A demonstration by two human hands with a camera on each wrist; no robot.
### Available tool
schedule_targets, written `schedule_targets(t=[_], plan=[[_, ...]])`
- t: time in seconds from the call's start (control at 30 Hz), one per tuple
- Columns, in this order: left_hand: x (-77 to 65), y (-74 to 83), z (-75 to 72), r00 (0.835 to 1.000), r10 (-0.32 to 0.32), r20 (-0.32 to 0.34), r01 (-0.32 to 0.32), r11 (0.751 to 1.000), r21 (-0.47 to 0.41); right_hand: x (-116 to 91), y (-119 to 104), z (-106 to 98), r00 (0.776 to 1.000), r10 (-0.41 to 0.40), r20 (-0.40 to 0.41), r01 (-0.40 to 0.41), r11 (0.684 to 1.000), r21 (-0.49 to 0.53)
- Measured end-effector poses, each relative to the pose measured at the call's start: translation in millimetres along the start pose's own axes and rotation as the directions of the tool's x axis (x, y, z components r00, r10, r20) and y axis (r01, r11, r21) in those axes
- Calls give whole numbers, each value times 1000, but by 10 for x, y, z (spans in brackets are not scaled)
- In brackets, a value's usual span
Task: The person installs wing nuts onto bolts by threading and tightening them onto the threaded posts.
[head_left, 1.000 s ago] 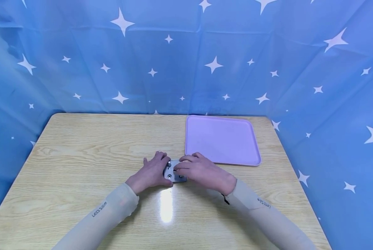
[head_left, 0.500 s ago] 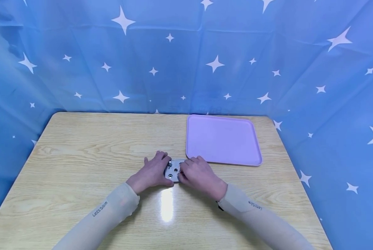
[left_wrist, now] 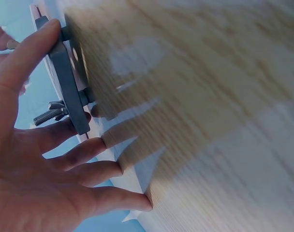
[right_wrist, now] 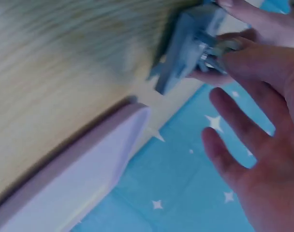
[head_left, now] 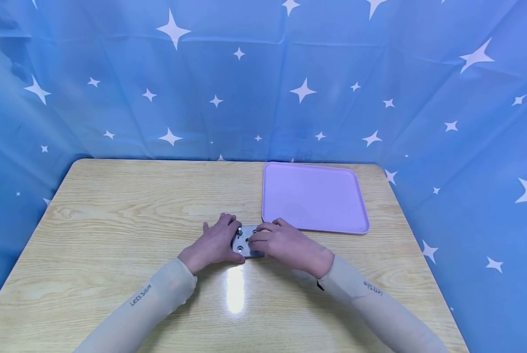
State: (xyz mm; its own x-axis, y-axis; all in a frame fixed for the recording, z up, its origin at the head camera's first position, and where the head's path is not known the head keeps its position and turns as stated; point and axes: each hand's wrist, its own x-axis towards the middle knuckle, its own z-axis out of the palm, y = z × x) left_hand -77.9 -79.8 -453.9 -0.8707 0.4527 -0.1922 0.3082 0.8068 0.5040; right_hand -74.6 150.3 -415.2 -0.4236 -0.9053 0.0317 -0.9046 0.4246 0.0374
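Note:
A small grey metal plate (head_left: 249, 230) with holes stands on the table between both hands. My left hand (head_left: 214, 242) grips its left end, thumb on the near edge and index finger on the far edge, other fingers spread onto the table. A bolt with a wing nut (left_wrist: 55, 111) sticks up from the plate beside the left index finger. Short feet show under the plate in the left wrist view. At the plate's right half, my right hand (head_left: 285, 245) pinches a blurred wing nut (right_wrist: 227, 47) between thumb and index finger. Its remaining fingers stay extended.
A purple tray (head_left: 313, 198) lies behind and to the right of the plate, close to the right hand. The wooden table (head_left: 126, 206) is bordered at the back and sides by a blue star-patterned cloth (head_left: 263, 73).
Half a second ago my right hand was turned inward with its fingers curled over the plate's right end; it has rotated back, fingers reaching left. My left hand and the plate have stayed in place.

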Motion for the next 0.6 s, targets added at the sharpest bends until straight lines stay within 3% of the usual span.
schedule_targets(t=[0.1, 0.2, 0.37, 0.43, 0.5, 0.6], plan=[[0, -1, -2, 1000, -6, 2, 6, 1000, -5, 21, -9, 67, 999, 7, -39, -10, 997, -72], [-1, -1, 2, 1000, -3, -1, 3, 1000, -9, 54, -50, 173, 991, 62, -122, -72, 994, -80], [-4, -4, 8, 1000, 8, -16, -8, 1000, -7, 126, -164, 314, 937, 242, -252, -235, 970, 56], [-4, -7, 10, 1000, 10, -20, -10, 1000, -4, 139, -197, 319, 920, 310, -241, -288, 949, 126], [-5, -8, 10, 1000, 10, -21, -10, 1000, -2, 129, -201, 291, 916, 348, -201, -320, 934, 158], [-9, -8, 5, 1000, 11, -18, -11, 1000, 0, 87, -150, 188, 944, 303, -130, -286, 949, 134]])
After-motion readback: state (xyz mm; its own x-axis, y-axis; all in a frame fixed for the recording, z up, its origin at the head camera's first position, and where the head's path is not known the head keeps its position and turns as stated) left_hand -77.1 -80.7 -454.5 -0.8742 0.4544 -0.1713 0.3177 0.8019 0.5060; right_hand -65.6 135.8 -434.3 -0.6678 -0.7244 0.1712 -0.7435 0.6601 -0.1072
